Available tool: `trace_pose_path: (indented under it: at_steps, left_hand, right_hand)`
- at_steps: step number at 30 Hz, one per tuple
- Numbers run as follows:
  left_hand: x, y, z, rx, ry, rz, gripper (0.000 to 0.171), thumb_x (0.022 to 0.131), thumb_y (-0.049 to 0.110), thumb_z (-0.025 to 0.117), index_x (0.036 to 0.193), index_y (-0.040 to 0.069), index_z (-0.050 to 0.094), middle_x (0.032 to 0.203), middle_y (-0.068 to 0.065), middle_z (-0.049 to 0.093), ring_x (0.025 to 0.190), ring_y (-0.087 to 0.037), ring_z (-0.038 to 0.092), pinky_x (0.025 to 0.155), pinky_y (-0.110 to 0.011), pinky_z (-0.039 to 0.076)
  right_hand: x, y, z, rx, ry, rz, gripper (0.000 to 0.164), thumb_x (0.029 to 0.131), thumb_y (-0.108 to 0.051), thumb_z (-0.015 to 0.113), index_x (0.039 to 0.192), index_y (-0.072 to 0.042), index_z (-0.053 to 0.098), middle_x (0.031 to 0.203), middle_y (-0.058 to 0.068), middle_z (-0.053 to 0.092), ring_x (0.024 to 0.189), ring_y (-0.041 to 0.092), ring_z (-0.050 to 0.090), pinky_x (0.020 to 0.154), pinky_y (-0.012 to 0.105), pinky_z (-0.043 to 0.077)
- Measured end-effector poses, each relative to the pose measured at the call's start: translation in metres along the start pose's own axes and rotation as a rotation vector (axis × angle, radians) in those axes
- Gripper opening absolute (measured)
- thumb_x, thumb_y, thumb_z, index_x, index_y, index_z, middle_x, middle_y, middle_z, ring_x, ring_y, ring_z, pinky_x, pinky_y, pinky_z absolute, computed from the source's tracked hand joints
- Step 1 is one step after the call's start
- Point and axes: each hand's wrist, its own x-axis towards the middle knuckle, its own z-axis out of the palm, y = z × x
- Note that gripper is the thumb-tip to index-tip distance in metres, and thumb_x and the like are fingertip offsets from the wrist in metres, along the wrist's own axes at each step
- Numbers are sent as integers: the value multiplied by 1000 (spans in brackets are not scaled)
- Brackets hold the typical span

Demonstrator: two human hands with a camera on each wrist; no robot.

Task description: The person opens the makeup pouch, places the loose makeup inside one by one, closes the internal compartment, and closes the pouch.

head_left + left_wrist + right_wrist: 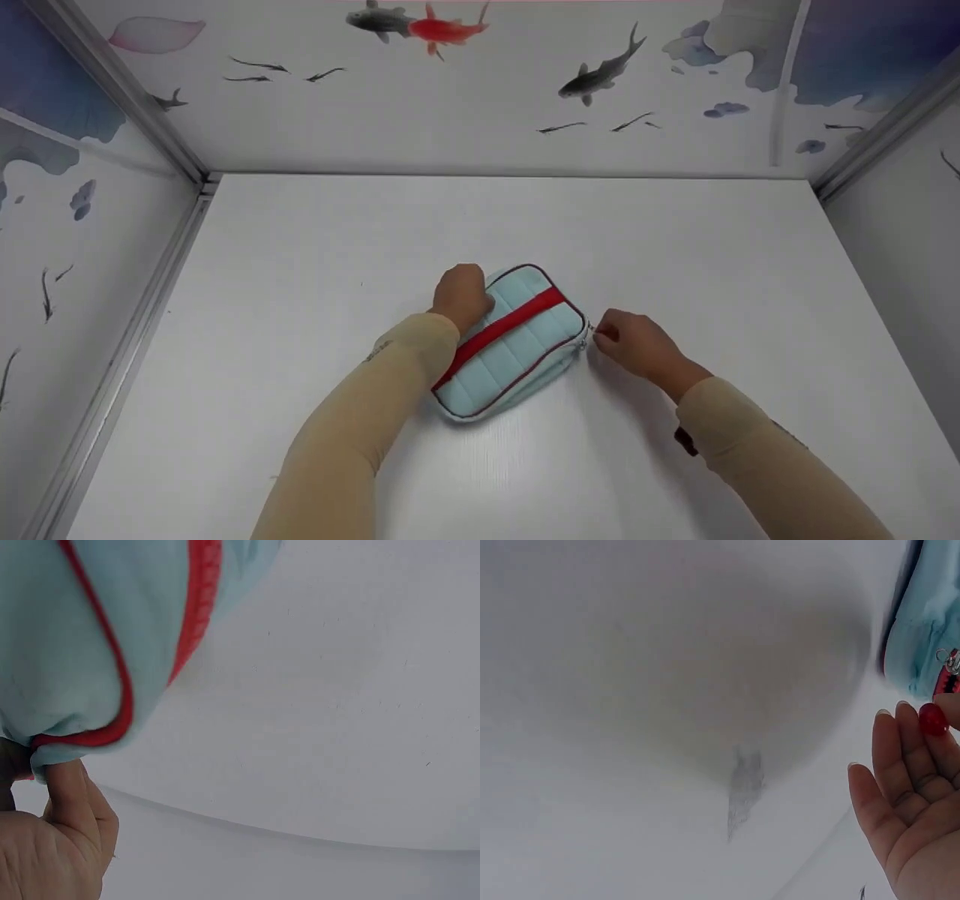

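A light blue quilted pouch (517,307) with a broad red band and dark red piping lies aslant on the white table. My left hand (460,296) grips its far left edge; in the left wrist view, thumb and fingers pinch a fold of the cloth (52,754) beside the red piping. At the pouch's right end, my right hand (637,343) pinches a small red bead (932,720) between thumb and fingers. Close to the bead, a silver zipper slider (952,661) sits on the red zipper (946,682). My right thumb is mostly outside the right wrist view.
The white table (315,240) is bounded by a back wall (480,112) printed with fish, and by side panels. A metal frame rail (142,322) runs along the left edge. Beige sleeves (390,375) cover both forearms.
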Motion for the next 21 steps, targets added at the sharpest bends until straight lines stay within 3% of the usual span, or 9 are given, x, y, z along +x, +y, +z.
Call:
trace_pose_path:
  at_steps: [9,17,21]
  left_hand:
    - [-7,-2,-3,-106,48,-78,8,86,7,60,82,0,61,73,-8,53,69,-18,44,67,-31,46]
    - [-21,-9,-4,-197,-13,-106,14,85,10,60,74,4,52,70,-5,47,65,-17,43,60,-29,44]
    - [-26,-15,-2,-188,-44,-115,22,86,10,60,69,8,46,68,-3,42,66,-16,41,62,-28,41]
  right_hand:
    - [-13,-16,10,87,34,34,16,95,-21,58,98,-6,61,84,4,61,75,19,52,66,32,45]
    - [3,-12,4,138,35,95,22,97,-24,55,106,-4,61,95,8,62,85,23,53,74,33,47]
    - [11,-11,2,180,21,86,22,97,-22,56,105,-3,62,97,9,63,87,23,55,75,34,48]
